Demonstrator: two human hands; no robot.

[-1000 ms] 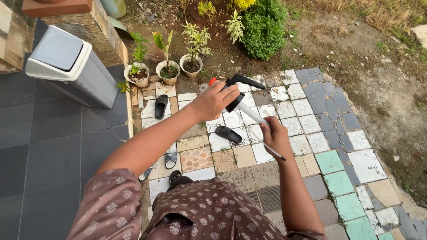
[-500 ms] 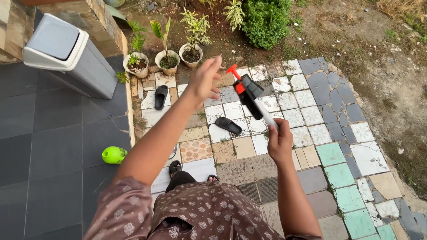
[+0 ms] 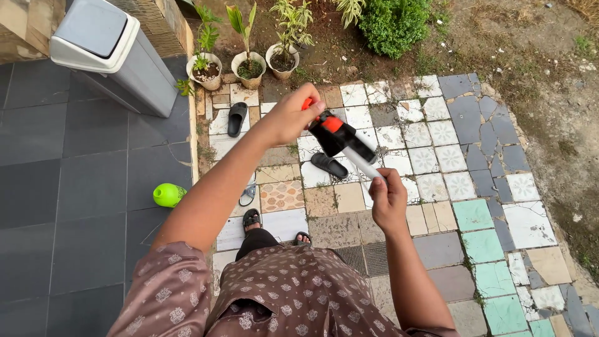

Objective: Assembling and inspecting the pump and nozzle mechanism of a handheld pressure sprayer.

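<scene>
I stand on a patio and hold a black sprayer head (image 3: 340,137) with orange parts and a white tube in front of me. My left hand (image 3: 288,117) pinches the orange tip at its far end. My right hand (image 3: 387,198) grips the white tube at the near end. Below the sprayer head, a black sandal (image 3: 329,165) lies on the mosaic tiles. A lime-green bottle (image 3: 168,195) lies on the dark tiles to my left.
A grey lidded bin (image 3: 112,53) stands at the upper left. Three potted plants (image 3: 249,62) line the garden edge, with a green shrub (image 3: 393,25) behind. Another black sandal (image 3: 237,118) lies near the pots. Bare soil lies to the right.
The sprayer head has tilted and come closer. My left hand, open half a second ago, now pinches its orange tip. The view has shifted, bringing the green bottle into sight.
</scene>
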